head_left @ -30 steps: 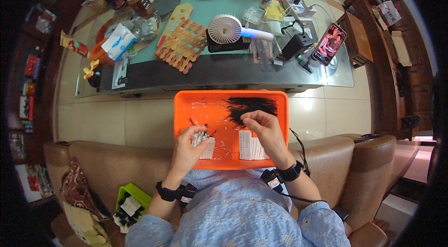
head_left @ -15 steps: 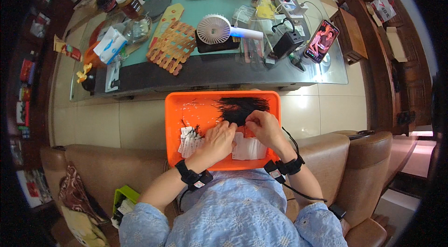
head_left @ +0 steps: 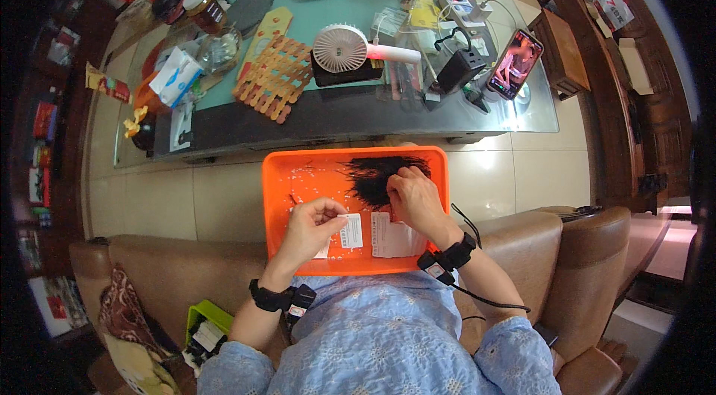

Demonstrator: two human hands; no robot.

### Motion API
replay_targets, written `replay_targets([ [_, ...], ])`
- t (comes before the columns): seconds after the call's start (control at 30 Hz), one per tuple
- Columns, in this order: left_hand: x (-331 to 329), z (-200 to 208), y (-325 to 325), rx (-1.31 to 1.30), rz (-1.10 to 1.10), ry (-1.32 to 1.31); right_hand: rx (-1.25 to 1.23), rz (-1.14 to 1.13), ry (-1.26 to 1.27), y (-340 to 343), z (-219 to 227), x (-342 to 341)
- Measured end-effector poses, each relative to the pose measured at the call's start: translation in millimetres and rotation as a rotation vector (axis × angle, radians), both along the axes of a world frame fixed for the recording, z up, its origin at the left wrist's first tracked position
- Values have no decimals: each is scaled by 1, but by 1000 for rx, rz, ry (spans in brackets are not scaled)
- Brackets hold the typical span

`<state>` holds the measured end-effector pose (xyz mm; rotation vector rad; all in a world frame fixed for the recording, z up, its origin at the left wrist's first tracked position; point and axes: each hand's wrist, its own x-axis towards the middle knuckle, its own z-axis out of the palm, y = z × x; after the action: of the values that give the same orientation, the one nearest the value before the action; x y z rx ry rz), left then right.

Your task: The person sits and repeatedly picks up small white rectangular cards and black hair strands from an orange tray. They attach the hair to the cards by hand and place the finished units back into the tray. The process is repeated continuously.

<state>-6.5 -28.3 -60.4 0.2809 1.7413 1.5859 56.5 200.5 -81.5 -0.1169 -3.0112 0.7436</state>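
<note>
On my lap sits an orange plastic tray [head_left: 277, 171]. My left hand [head_left: 312, 227], over its left part, pinches a white printed paper tag [head_left: 351, 232] by its upper corner. A bundle of black strings [head_left: 371, 177] lies at the tray's far right. My right hand [head_left: 415, 197] is on the bundle's near side, its fingers curled down and pinching at the strings; the fingertips are partly hidden. Below that hand a stack of white tags [head_left: 389, 237] rests in the near right corner. Other tags lie under my left hand, mostly covered by it.
Small white bits dot the tray floor. Beyond it stands a glass-topped table [head_left: 313, 115] with a handheld fan [head_left: 341, 48], a woven wooden mat [head_left: 274, 78], a black power bank [head_left: 460, 70] and a propped phone [head_left: 514, 64]. A green bin [head_left: 206, 318] is beside me on the brown sofa [head_left: 186, 264].
My hands have come apart. The left moved left, now holding a white tag; the right shifted slightly up onto the black strings. The fan's handle light went from blue to red.
</note>
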Motion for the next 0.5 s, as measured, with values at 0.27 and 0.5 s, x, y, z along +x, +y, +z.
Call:
replay_targets([
  [0.27,6,10,2,3,287,116,-899,-210,-194,-15,41,7],
  [0.5,16,14,9,-51,304,305,-1196,-249,-169,-52,48,16],
])
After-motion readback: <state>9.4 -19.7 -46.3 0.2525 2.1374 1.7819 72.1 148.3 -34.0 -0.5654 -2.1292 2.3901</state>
